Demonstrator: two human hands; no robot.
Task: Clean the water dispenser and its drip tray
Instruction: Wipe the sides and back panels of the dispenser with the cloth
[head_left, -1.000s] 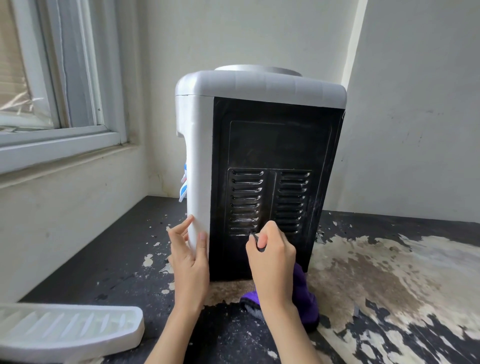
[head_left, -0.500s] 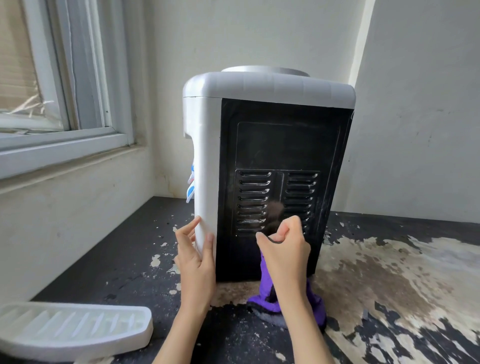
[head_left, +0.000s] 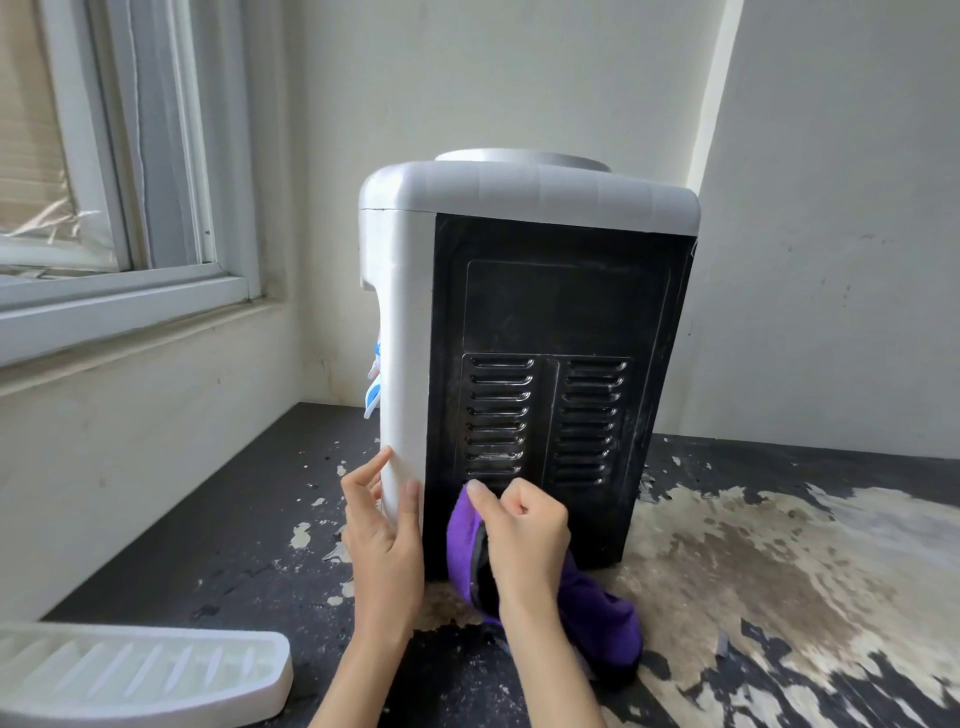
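The water dispenser (head_left: 524, 322) stands upright toward the back of the worn dark countertop (head_left: 779, 597), close to the wall corner, with its black side panel (head_left: 561, 312) turned toward you and its white front edge to the left. Two columns of vent slots (head_left: 545, 421) fill the lower half of that panel, and pale dusty streaks show along the panel's edges. Blue tap levers (head_left: 375, 400) poke out at the front, facing the window (head_left: 104, 208) on the left.

Your left hand (head_left: 387, 540) rests against the white front corner of the dispenser near its base, fingers fairly straight, thumb on the near face and the other fingers reaching round the front; it steadies the body rather than grips it.

Your right hand (head_left: 524, 535) is curled into a fist around a purple cloth (head_left: 608, 618), pinching its top fold against the black panel just below the left vent column. The rest of the cloth hangs down and trails onto the countertop at the foot of the dispenser, to the right of your wrist.

The white drip tray (head_left: 140, 670) lies apart from the dispenser at the near left corner of the countertop, ribbed side up, partly cut off by the frame. The countertop's surface is peeled to pale patches on the right side, with paint flakes scattered around the dispenser's base.
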